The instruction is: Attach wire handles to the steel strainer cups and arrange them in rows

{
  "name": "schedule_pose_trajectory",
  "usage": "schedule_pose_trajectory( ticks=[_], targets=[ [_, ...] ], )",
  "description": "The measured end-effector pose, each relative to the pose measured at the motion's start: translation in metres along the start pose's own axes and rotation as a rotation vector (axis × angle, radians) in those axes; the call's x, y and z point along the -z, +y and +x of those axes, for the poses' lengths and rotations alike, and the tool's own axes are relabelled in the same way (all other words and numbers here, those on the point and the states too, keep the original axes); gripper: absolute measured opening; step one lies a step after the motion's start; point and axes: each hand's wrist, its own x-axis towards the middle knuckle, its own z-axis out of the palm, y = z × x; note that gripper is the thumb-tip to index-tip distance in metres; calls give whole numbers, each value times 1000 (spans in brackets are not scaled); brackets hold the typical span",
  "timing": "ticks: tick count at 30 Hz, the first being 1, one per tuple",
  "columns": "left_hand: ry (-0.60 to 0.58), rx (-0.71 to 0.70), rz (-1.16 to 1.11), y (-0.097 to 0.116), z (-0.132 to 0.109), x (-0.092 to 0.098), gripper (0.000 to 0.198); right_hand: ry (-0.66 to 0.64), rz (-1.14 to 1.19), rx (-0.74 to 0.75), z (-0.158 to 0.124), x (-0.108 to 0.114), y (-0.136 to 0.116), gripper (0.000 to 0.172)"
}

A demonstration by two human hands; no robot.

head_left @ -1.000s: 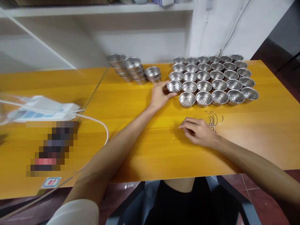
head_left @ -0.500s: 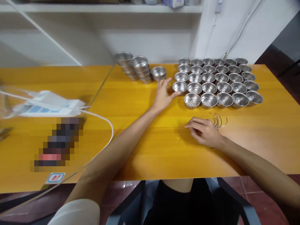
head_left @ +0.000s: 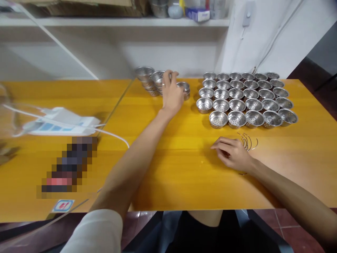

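My left hand (head_left: 172, 93) reaches over short stacks of perforated steel strainer cups at the back of the table. Its fingers are apart and bent, between the middle stack (head_left: 158, 78) and the low right stack (head_left: 184, 88), partly covering both. Whether it touches a cup I cannot tell. My right hand (head_left: 233, 153) rests low over the table with fingers curled together; anything inside them is hidden. Thin curved metal wires (head_left: 246, 141) lie beside and partly behind it. Beyond stand several rows of strainer cups (head_left: 237, 119), upright with mouths up.
Another stack of cups (head_left: 144, 75) leans at the back left. A white power strip (head_left: 63, 121) with cables lies on the left, near a blurred-out object (head_left: 70, 165). Behind the table, a shelf (head_left: 118, 21) holds a cardboard box and containers.
My left hand has moved left and away from me, from beside the cup rows to the stacks. The right hand keeps its pose. The view has tilted up slightly.
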Motion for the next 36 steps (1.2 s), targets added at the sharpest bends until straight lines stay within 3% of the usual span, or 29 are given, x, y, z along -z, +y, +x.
schedule_pose_trajectory(
  ticks=[2,5,11,13,16,26,36],
  targets=[
    [-19,33,136,2,0,1,63,10,-2,-3,0,1,0,27],
    [-43,37,147,9,0,3,60,9,-5,-13,0,4,-1,28],
    [-154,86,486,47,-1,5,44,21,-44,26,3,8,-4,29],
    [-229,51,602,59,-3,6,35,26,-38,40,4,9,-6,29],
    [-284,-5,658,69,-7,8,36,33,-28,53,6,9,-9,28],
    [-240,18,519,47,-10,2,44,11,-33,47,4,9,-7,30],
    [-338,100,559,48,-7,-1,42,68,-63,45,4,15,0,28]
  ],
)
